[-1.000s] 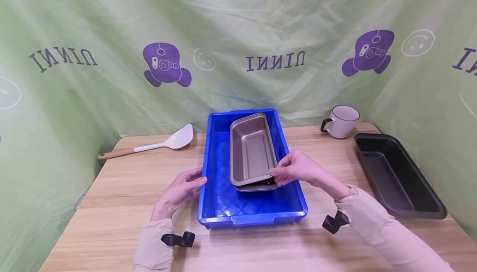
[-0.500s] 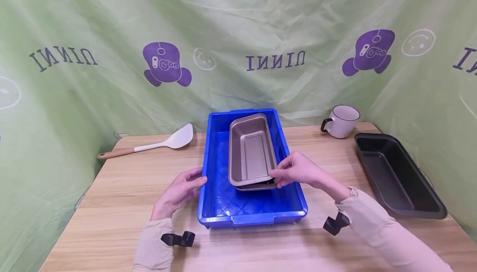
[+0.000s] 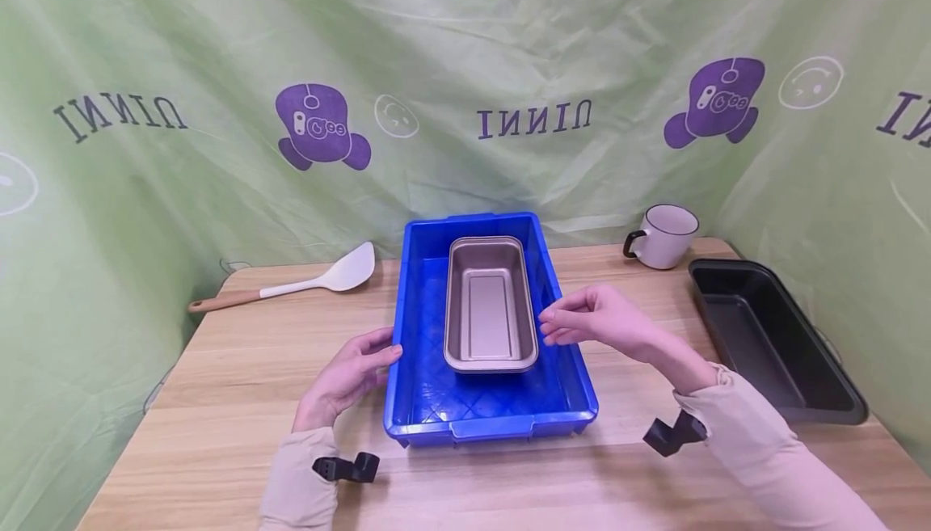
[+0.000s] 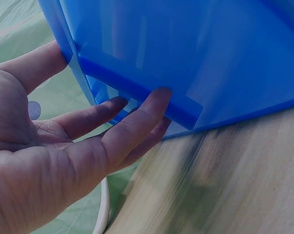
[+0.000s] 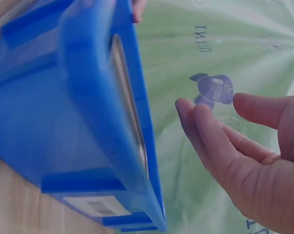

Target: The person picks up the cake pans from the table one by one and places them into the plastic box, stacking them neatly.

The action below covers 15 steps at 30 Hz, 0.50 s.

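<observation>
Inside the blue plastic bin (image 3: 429, 402) two bronze loaf pans (image 3: 490, 305) are nested, the upper one sitting level and covering the lower. My left hand (image 3: 349, 377) holds the bin's left wall, thumb over the rim; in the left wrist view its fingertips (image 4: 159, 95) lie against the outer side. Over the bin's right rim hovers my right hand (image 3: 600, 321), its fingers empty and just right of the pans. In the right wrist view a gap shows between its thumb (image 5: 259, 108) and fingers, with the bin beside them.
A larger black loaf pan (image 3: 778, 345) lies at the right, with a white mug (image 3: 663, 236) behind it. At the back left lies a white spatula (image 3: 320, 280) with a wooden handle. A green printed curtain (image 3: 465, 46) encloses the wooden table (image 3: 240, 361).
The upper loaf pan, tilted and skewed before, now sits straight in the lower one. My right hand has let go of it and moved up and right. My left hand stays put.
</observation>
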{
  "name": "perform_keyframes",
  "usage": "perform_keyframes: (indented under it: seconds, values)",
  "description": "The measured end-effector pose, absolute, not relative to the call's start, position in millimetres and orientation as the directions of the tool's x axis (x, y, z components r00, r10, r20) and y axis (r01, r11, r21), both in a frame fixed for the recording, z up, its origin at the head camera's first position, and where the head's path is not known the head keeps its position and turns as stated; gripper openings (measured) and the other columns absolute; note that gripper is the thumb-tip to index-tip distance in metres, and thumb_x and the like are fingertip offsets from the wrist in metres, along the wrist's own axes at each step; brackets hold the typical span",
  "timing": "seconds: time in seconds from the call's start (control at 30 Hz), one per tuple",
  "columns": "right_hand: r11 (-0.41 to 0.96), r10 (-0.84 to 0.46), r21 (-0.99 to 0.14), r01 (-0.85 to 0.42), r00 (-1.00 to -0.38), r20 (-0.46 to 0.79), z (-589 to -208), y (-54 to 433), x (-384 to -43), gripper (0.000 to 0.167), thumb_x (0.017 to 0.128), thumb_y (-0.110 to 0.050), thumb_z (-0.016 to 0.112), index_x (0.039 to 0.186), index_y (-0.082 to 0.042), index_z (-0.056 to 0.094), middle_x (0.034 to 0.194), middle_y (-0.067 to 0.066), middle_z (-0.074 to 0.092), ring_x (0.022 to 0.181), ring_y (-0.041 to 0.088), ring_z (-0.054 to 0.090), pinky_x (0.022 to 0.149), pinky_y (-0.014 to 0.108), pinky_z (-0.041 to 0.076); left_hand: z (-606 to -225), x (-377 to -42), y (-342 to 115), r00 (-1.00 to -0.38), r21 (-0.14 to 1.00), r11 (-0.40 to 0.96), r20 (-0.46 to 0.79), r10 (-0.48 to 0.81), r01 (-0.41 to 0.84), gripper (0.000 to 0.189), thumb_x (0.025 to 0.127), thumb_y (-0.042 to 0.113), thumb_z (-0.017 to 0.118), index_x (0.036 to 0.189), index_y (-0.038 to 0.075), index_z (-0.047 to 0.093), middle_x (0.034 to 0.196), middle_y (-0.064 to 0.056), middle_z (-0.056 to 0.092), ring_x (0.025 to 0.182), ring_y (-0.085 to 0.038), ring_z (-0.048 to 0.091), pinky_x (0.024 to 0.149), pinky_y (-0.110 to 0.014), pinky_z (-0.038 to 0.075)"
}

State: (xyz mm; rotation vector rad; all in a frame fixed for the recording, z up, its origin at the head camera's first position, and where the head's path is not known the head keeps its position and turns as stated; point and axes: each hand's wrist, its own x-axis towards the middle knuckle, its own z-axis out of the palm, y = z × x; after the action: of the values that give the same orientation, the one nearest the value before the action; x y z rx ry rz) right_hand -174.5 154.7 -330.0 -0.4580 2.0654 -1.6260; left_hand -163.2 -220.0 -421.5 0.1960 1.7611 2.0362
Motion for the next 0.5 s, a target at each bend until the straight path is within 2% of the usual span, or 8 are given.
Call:
perform_keyframes:
  seconds: [0.1,0.2,0.37,0.5]
  values:
    - [0.17,-0.572,-0.984,0.056,-0.807,-0.145,-329,159,-175,0.04,0.096,-0.008,0.056,0.122,0.022,0.049,0.1,0.022,0.068,0.092,0.025,0.069,0.088,0.038,0.053,-423,-163,-220,-0.894,0.967,-0.09,-0.183,0.408,-0.239,0.062,0.095,0.006,0.054,0.145,-0.014,0.021,0.137,-0.024,0.043,0.109,-0.019,0.058,0.093,-0.037,0.05]
    - [0.153,-0.585,-0.988,0.031,-0.803,-0.115,-329,165,-171,0.045,0.097,-0.01,0.056,0.127,0.02,0.045,0.101,0.017,0.069,0.094,0.024,0.068,0.088,0.037,0.054,-424,-162,-220,-0.893,0.967,-0.087,-0.185,0.41,-0.24,0.063,0.095,0.007,0.054,0.145,-0.014,0.02,0.139,-0.027,0.04,0.111,-0.021,0.057,0.094,-0.038,0.049]
    - [0.188,-0.527,-0.981,-0.041,-0.848,-0.065,-332,185,-157,0.047,0.097,-0.012,0.057,0.13,0.018,0.044,0.109,0.025,0.065,0.096,0.025,0.068,0.086,0.037,0.054,-424,-162,-218,-0.892,0.965,-0.086,-0.19,0.411,-0.246,0.063,0.095,0.008,0.054,0.144,-0.014,0.021,0.139,-0.029,0.038,0.111,-0.021,0.057,0.094,-0.038,0.049]
    - [0.183,-0.474,-0.979,-0.085,-0.88,-0.012,-339,210,-149,0.043,0.096,-0.007,0.056,0.129,0.019,0.045,0.109,0.015,0.068,0.096,0.022,0.068,0.083,0.034,0.055,-422,-164,-218,-0.894,0.969,-0.082,-0.182,0.409,-0.234,0.062,0.095,0.007,0.054,0.144,-0.014,0.023,0.138,-0.027,0.04,0.108,-0.019,0.058,0.094,-0.04,0.049]
